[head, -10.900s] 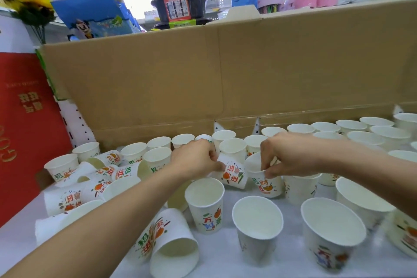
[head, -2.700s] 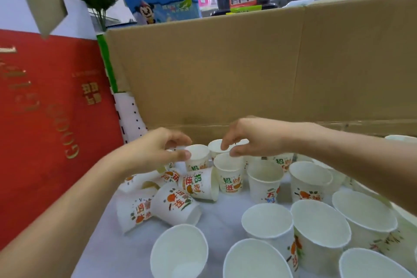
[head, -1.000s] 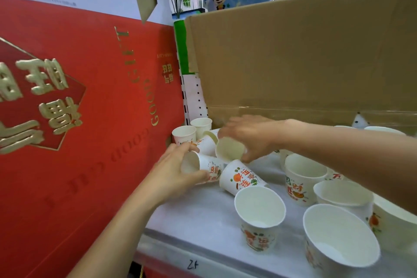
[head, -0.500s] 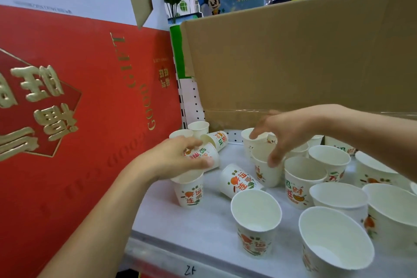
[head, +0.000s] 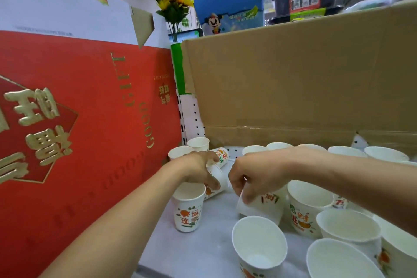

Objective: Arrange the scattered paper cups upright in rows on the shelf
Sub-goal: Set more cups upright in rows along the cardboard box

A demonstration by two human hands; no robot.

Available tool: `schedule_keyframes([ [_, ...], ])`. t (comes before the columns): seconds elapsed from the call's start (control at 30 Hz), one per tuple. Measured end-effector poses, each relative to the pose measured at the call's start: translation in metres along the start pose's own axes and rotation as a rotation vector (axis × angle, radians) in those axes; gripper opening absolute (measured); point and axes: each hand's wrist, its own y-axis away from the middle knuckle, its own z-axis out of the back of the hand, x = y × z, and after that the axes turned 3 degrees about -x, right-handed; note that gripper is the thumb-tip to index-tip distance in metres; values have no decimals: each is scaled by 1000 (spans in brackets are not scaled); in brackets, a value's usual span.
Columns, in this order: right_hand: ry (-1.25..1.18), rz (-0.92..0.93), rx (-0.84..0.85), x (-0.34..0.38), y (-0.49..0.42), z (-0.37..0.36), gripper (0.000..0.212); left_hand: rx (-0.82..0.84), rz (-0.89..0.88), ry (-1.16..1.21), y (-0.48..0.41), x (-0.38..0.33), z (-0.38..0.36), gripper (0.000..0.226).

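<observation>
Several white paper cups printed with orange and green characters stand or lie on the white shelf. My left hand grips a tipped cup at the shelf's left end, just above an upright cup. Another cup lies on its side behind it. My right hand pinches the rim of a tilted cup in the middle. Upright cups fill the right side, among them a near one at the front.
A tall red gift box walls the shelf's left side. A brown cardboard panel stands along the back, with a row of upright cups at its foot. Sunflowers and boxed goods sit above.
My left hand has left the cup it set upright and taken a tipped cup behind it. My right hand came forward and down onto a tilted cup.
</observation>
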Motion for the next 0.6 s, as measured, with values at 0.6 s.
schedule_keyframes([
  [0.6,-258,23,-172,-34,24,46,5,-74,-186,210,39,8,16,18],
])
